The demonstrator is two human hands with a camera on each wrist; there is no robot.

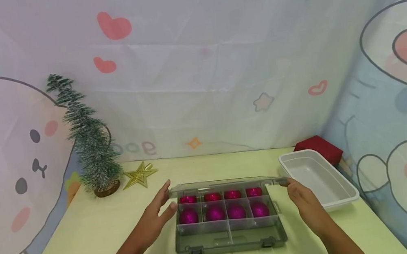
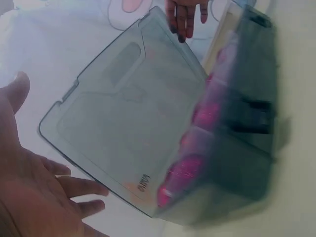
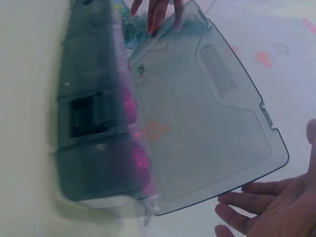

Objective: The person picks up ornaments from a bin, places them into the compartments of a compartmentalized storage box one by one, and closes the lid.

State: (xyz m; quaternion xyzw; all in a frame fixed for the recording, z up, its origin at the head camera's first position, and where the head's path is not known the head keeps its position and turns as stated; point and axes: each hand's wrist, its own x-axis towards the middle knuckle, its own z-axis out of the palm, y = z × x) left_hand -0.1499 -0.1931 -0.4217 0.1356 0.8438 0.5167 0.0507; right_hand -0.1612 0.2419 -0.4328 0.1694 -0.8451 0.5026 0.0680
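A clear grey plastic organizer box (image 1: 204, 250) stands on the table with its hinged lid (image 2: 123, 108) raised. Pink-magenta glitter balls (image 1: 214, 213) fill its two rows of small compartments; the two wider front compartments hold none. At the lid's left edge is my left hand (image 1: 153, 219), its fingers extended and the thumb apart; in the left wrist view its fingertips meet the edge. My right hand (image 1: 304, 203) is at the lid's right side. In the right wrist view, its straight fingers (image 3: 254, 200) touch the lid's edge, thumb well away. Dark latches (image 1: 196, 253) hang at the box's front.
A small frosted Christmas tree (image 1: 93, 150) stands at the back left, with a gold star (image 1: 140, 175) lying beside it. To the right are a white plastic tub (image 1: 343, 202) and, behind it, a red object (image 1: 319, 148). A printed cloth backdrop (image 1: 203, 82) closes off the back.
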